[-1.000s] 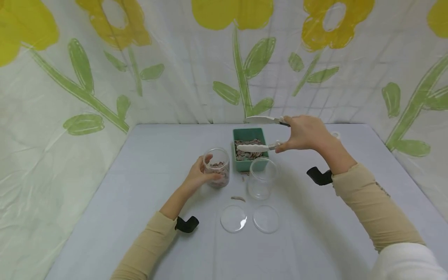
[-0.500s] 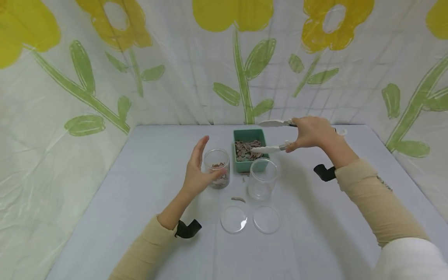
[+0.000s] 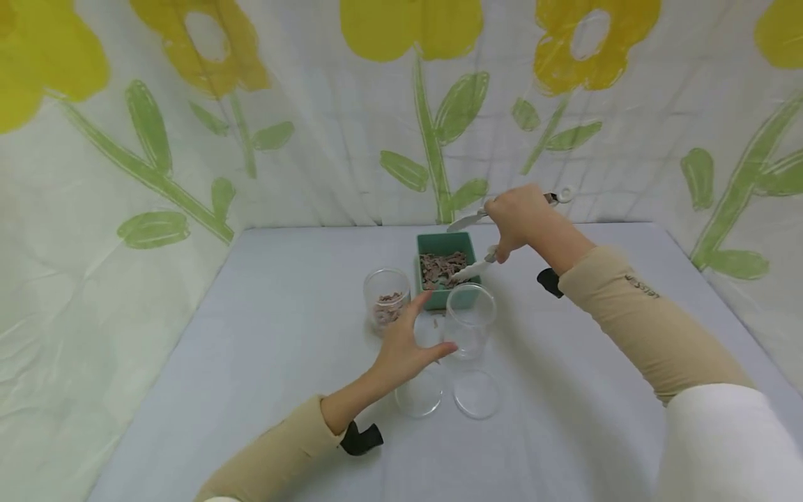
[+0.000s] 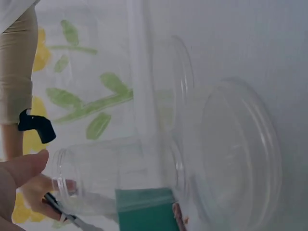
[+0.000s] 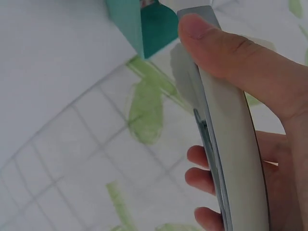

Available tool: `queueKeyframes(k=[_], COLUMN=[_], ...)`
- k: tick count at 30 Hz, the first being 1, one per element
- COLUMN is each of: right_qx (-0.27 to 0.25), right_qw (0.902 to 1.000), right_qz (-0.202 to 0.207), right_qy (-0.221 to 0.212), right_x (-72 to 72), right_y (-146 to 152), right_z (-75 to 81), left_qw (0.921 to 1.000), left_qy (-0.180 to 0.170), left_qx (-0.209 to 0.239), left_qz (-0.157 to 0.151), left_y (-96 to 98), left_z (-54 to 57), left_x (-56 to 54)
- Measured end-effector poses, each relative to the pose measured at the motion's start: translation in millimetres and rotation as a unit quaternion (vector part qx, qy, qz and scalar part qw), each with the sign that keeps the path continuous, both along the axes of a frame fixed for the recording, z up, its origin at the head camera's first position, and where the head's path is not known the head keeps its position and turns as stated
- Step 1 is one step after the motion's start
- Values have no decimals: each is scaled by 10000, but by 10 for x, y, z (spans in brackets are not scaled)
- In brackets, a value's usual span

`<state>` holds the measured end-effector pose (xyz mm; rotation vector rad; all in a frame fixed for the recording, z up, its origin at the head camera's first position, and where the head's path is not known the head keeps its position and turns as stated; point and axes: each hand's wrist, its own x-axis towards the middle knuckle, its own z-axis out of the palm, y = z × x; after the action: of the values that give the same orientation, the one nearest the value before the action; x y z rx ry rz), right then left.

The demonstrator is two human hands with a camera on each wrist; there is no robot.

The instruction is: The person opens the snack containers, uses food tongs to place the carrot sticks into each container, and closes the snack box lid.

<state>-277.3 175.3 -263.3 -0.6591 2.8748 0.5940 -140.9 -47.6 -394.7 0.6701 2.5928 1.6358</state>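
Note:
My left hand (image 3: 401, 357) has its thumb and fingers spread beside an upright clear plastic jar (image 3: 472, 314) with nothing inside. In the left wrist view the thumb (image 4: 26, 168) lies near that jar's mouth. My right hand (image 3: 517, 217) grips white-tipped tongs (image 5: 231, 130), their arms spread apart. The lower tong tip (image 3: 473, 269) overlaps a green rectangular tub (image 3: 447, 244) holding brownish strips (image 3: 442, 266). To the left stands another clear jar (image 3: 380, 284), partly filled with similar strips (image 3: 390, 307).
Two clear round lids, a left one (image 3: 419, 403) and a right one (image 3: 477, 394), lie in front of the jars. A few stray bits (image 3: 436, 323) are on the white table (image 3: 282, 314). Behind the table hangs a flower-printed curtain (image 3: 326, 167).
My left hand has let go of the filled jar and moved right and toward me, to the other jar. The tongs in my right hand have tilted and shifted left.

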Motion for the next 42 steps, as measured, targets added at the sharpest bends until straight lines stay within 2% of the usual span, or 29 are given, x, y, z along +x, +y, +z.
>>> queueKeyframes(k=[2,4,7,10,14,23,27,33,37,42], right_qx=[227,459,821,1090,1388,2097,1932,1397,1123,712], right_qw=[9997,9986,9955,9912,9862,9756,9803,9902,9936,9973], right_qz=[97,241,452,709,810,396,168,-33,30,150], right_qy=[33,76,140,230,388,519,373,5,-69,36], right_x=[-8,-9,-2,14,27,-8,-52,-164,-197,-171], right_y=[-85,-189,-357,-511,-648,-704,-692,-604,-535,-432], right_z=[-43,-79,-97,-70,-35,-210,-242,-256,-263,-289], left_qw=[9967,9911,9868,9872,9888,9889,9895,9883,9895,9900], left_qy=[-727,-1223,-1486,-1490,-1441,-1436,-1410,-1486,-1414,-1380], left_qx=[-311,-475,-587,-515,-313,-308,-283,-329,-311,-290], left_qz=[165,238,275,261,236,209,113,87,31,-25], left_y=[62,131,235,327,420,478,467,456,441,427], left_z=[-23,-59,-109,-142,-164,-195,-195,-192,-202,-219], left_x=[-20,-62,-125,-177,-239,-302,-302,-293,-304,-317])
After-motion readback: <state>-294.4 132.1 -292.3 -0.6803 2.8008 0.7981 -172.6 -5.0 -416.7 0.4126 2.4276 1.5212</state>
